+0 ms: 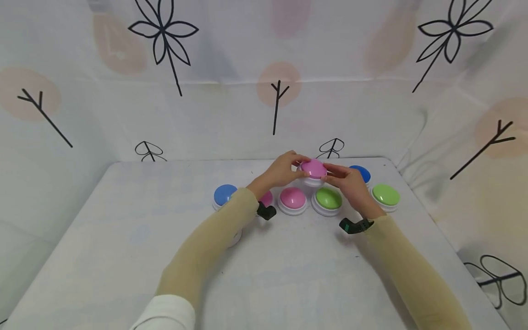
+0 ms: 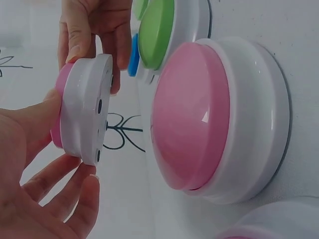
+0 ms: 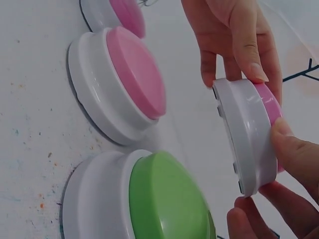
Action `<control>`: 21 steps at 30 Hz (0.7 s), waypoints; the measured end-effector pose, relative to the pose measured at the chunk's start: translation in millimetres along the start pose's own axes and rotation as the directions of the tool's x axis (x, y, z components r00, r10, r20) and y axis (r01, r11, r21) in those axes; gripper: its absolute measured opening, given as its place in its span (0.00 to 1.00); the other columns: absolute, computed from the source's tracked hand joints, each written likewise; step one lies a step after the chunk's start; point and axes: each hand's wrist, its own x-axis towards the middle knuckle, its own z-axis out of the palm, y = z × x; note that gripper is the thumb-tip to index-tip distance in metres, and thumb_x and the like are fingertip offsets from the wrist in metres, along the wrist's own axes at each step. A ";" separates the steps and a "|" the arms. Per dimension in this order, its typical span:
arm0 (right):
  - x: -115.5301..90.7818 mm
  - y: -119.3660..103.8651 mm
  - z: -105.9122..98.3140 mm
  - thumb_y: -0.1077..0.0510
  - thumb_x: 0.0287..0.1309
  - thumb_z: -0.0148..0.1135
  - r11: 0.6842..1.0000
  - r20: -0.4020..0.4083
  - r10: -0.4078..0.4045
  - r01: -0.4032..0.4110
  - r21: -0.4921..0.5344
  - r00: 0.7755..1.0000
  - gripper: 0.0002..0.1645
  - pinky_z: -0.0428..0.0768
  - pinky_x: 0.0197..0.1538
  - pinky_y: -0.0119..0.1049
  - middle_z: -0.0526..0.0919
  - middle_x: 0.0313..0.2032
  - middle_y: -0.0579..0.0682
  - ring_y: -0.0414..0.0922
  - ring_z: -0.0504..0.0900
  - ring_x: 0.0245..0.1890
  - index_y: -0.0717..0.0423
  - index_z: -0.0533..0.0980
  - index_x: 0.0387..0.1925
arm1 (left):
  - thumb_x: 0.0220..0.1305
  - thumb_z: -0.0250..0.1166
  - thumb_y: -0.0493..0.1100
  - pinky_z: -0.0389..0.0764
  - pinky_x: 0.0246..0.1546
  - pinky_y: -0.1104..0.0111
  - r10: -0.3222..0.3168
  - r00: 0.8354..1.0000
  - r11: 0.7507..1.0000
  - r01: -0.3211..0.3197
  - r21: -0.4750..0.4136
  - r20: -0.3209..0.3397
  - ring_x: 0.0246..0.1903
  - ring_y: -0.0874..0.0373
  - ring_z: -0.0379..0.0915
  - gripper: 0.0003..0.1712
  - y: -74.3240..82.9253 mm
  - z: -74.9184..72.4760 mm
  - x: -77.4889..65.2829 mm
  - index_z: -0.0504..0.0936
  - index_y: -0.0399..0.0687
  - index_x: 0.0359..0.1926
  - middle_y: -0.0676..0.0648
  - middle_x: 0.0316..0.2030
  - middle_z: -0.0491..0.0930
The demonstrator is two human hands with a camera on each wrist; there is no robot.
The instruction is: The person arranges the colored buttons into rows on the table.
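Note:
A pink push button [image 1: 313, 168] with a round white base is held up off the table between both hands. My left hand [image 1: 284, 169] grips its left side, thumb on the pink dome and fingers at the base. From the other side my right hand [image 1: 348, 181] pinches it by the edge. In the left wrist view the underside of the held button [image 2: 87, 107] shows small dark feet. Below it on the table sit another pink button [image 1: 293, 198] and a green button [image 1: 328, 199].
At the right stand a second green button [image 1: 386, 195] and a blue button [image 1: 360, 174], partly behind the right hand. Another blue button [image 1: 224, 194] sits left, and a pink one [image 1: 266, 198] is partly hidden by the left wrist. Patterned cloth [image 1: 231, 114] hangs behind the white table [image 1: 123, 220].

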 end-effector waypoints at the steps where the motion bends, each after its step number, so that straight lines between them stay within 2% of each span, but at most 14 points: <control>1: -1.3 -0.4 0.3 0.43 0.62 0.67 1.000 -0.001 0.002 -0.002 0.003 1.000 0.37 0.69 0.67 0.50 0.74 0.65 0.53 0.51 0.71 0.66 0.49 0.71 0.69 | 0.66 0.69 0.50 0.75 0.53 0.68 0.003 1.000 1.000 -0.003 0.001 0.000 0.56 0.56 0.72 0.28 0.2 -0.2 -1.3 0.77 0.54 0.65 0.51 0.50 0.73; 10: -15.0 -7.8 4.5 0.43 0.63 0.66 1.000 0.019 -0.006 0.006 -0.021 1.000 0.37 0.69 0.67 0.51 0.75 0.65 0.55 0.53 0.70 0.67 0.49 0.70 0.70 | 0.65 0.70 0.51 0.76 0.48 0.73 0.040 0.999 0.999 -0.040 -0.017 -0.010 0.55 0.59 0.72 0.28 3.2 -3.4 -17.9 0.77 0.53 0.65 0.52 0.48 0.73; 16: -23.9 -14.2 7.7 0.46 0.64 0.67 0.999 0.006 -0.033 0.033 -0.024 0.999 0.34 0.73 0.64 0.44 0.76 0.64 0.55 0.52 0.72 0.65 0.50 0.71 0.69 | 0.65 0.69 0.51 0.76 0.47 0.76 0.051 0.998 0.999 -0.052 -0.016 -0.031 0.55 0.58 0.72 0.28 8.6 -6.7 -30.3 0.78 0.54 0.65 0.52 0.49 0.72; 21: -31.8 -19.2 11.1 0.47 0.63 0.67 0.998 -0.021 -0.043 0.042 -0.040 0.999 0.33 0.76 0.60 0.39 0.77 0.62 0.55 0.52 0.74 0.63 0.50 0.72 0.68 | 0.64 0.70 0.50 0.77 0.48 0.76 0.070 0.997 0.997 -0.071 -0.022 -0.044 0.55 0.59 0.72 0.27 13.9 -10.9 -40.3 0.79 0.56 0.64 0.53 0.53 0.74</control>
